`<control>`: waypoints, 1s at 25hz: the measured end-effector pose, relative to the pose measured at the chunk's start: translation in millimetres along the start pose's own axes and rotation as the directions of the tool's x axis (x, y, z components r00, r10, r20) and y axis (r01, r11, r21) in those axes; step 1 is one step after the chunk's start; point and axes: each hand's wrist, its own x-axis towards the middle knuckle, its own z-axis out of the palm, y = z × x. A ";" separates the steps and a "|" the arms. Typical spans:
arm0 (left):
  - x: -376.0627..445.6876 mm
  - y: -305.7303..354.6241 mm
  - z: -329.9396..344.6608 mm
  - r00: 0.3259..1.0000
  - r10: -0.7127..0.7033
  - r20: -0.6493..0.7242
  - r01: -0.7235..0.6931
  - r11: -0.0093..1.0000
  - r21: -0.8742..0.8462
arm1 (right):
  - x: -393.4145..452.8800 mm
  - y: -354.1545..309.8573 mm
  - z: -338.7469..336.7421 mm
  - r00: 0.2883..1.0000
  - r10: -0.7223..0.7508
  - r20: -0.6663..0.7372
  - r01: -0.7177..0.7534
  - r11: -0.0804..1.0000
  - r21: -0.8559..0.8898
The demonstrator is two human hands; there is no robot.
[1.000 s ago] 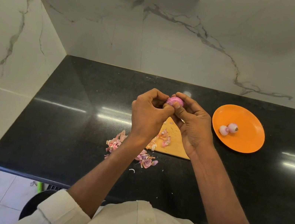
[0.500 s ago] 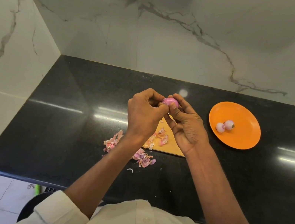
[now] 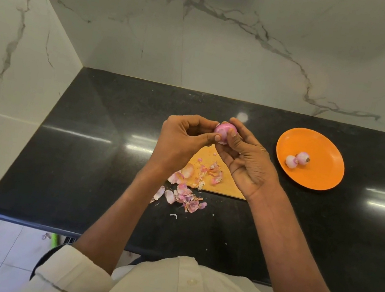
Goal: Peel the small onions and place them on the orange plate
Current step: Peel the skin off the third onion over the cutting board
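Fingers (image 3: pixel 217 137) of both hands pinch the onion (image 3: pixel 225 131) above the tabletop (image 3: pixel 106 169); advise peeling remaining skin fully before plating.

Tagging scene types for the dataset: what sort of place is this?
Most likely a home kitchen: a black stone countertop against marble-look walls, with a cutting board and onion peels on it.

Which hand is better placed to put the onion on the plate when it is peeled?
Probably the right hand. The plate lies on its side of the counter, with no arm in between, and its fingers already hold the onion. The left hand would have to cross over.
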 end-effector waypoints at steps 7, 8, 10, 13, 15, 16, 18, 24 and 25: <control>-4.6 2.9 16.0 0.989 0.017 -0.149 0.007 0.988 0.157 | -2.2 10.3 6.4 0.999 -0.011 -0.041 0.008 0.998 -0.069; -3.5 1.7 18.3 0.980 0.016 -0.199 0.018 0.985 0.169 | -3.6 11.2 9.0 0.999 -0.008 -0.036 0.005 0.998 -0.068; -1.4 -2.2 13.6 0.965 0.007 -0.263 0.034 0.988 0.152 | -7.8 11.8 14.7 1.000 -0.011 -0.028 0.009 0.997 -0.083; -2.4 -2.4 1.3 0.989 -0.016 -0.146 0.024 0.998 0.053 | -8.6 8.7 19.2 0.997 -0.066 -0.034 0.062 0.990 -0.123; -3.9 -1.9 -2.2 0.999 -0.033 -0.038 0.033 0.999 -0.013 | -7.5 5.6 18.6 0.993 -0.110 -0.041 0.103 0.984 -0.147; -4.9 -3.0 -1.8 0.999 -0.039 -0.006 0.039 0.998 -0.051 | -7.4 4.3 17.5 0.992 -0.122 -0.037 0.114 0.980 -0.161; -5.6 -6.1 0.3 0.998 -0.057 0.026 0.060 0.990 -0.127 | -7.2 3.6 14.9 0.991 -0.130 -0.028 0.123 0.976 -0.182; -8.9 -7.5 0.7 0.999 -0.023 0.032 0.028 0.990 -0.140 | -9.1 6.1 12.9 0.990 -0.126 -0.058 0.113 0.974 -0.195; -8.5 -7.2 0.1 0.999 -0.012 0.032 0.016 0.992 -0.125 | -9.1 5.7 12.7 0.990 -0.126 -0.057 0.112 0.973 -0.200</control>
